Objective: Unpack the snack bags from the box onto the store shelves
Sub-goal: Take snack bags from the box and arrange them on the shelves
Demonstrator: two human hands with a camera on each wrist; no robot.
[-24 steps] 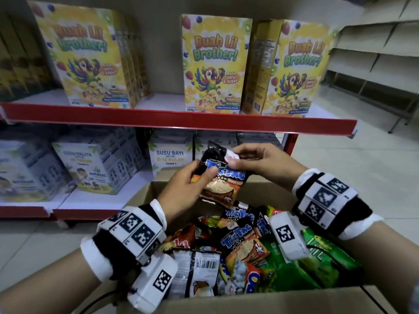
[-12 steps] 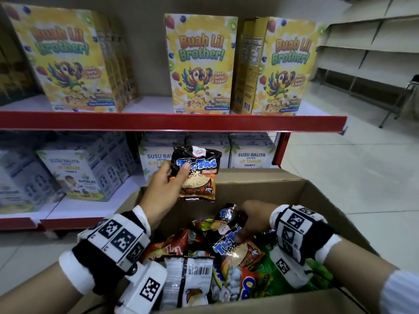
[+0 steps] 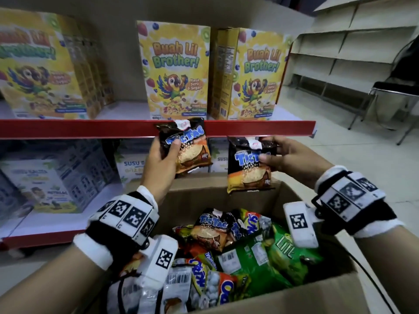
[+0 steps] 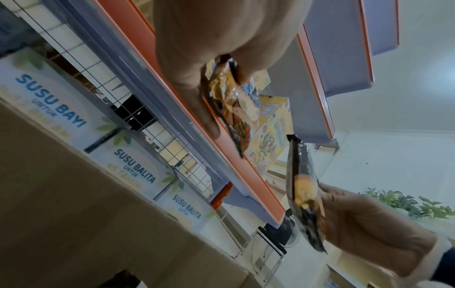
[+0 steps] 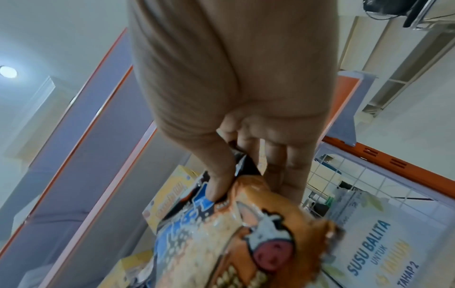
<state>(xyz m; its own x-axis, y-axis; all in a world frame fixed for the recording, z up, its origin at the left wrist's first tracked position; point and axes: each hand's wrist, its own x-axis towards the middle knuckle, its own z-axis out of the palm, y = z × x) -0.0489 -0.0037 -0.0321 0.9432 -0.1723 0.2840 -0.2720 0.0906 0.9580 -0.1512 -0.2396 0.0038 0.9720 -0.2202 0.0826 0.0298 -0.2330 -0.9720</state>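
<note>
Above the open cardboard box (image 3: 254,300), both hands are raised in front of the red shelf edge (image 3: 260,128). Each left-hand and right-hand grip is closed around its own Tic Tac snack bag. The left hand (image 3: 158,159) grasps the left Tic Tac bag (image 3: 188,146) by its side, thumb across the front, and the bag's top overlaps the red shelf edge in the head view. The right hand (image 3: 292,159) pinches the right Tic Tac bag (image 3: 249,168) near its top corner, thumb on the front and fingers behind, so the bag hangs down over the far wall of the box. The two bags are near each other but apart. Inside the box lies a jumble of more snack bags (image 3: 226,257), among them another Tic Tac pack, green bags and orange ones. Yellow cereal boxes (image 3: 174,71) stand upright on the upper shelf behind the red edge. White milk cartons (image 3: 56,177) marked SUSU fill the lower shelf beyond the box. Off to the right stand bare pale shelves (image 3: 353,48) and a metal-framed chair (image 3: 394,94) on the tiled floor.
</note>
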